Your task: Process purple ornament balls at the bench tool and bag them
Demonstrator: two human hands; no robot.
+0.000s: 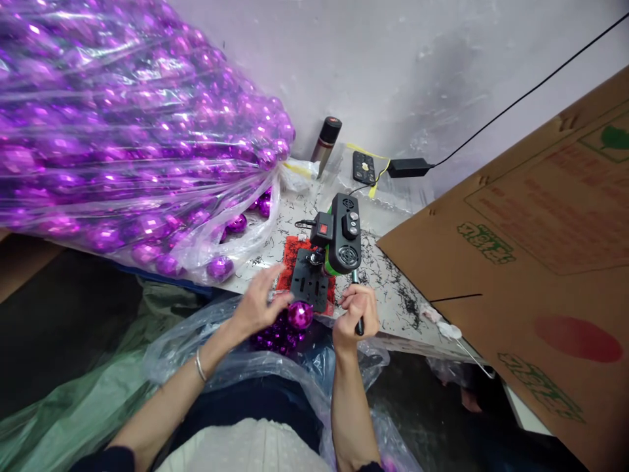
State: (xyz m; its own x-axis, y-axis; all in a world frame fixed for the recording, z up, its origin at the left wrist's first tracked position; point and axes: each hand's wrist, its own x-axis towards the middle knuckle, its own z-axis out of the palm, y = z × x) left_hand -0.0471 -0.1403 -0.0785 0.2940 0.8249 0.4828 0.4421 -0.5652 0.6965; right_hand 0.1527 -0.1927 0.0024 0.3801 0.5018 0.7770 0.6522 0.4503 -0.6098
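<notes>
My right hand (358,313) is wrapped round the black lever handle of a small black bench machine (346,233). Fingers apart and holding nothing, my left hand (260,301) is just left of the machine's black base plate (309,282). A shiny purple ball (299,315) is close to my left fingertips, below the plate's front edge; whether it is touched I cannot tell. Under it, more purple balls (278,335) lie in an open clear plastic bag (221,367) at my lap. The base plate rests on a red mat (291,252).
A big clear bag of purple balls (147,131) fills the upper left. Behind the machine are a dark bottle (327,141), a phone-like black object (363,168) and a power adapter (409,168). A large cardboard box (531,262) stands right. Black scraps litter the white table (388,301).
</notes>
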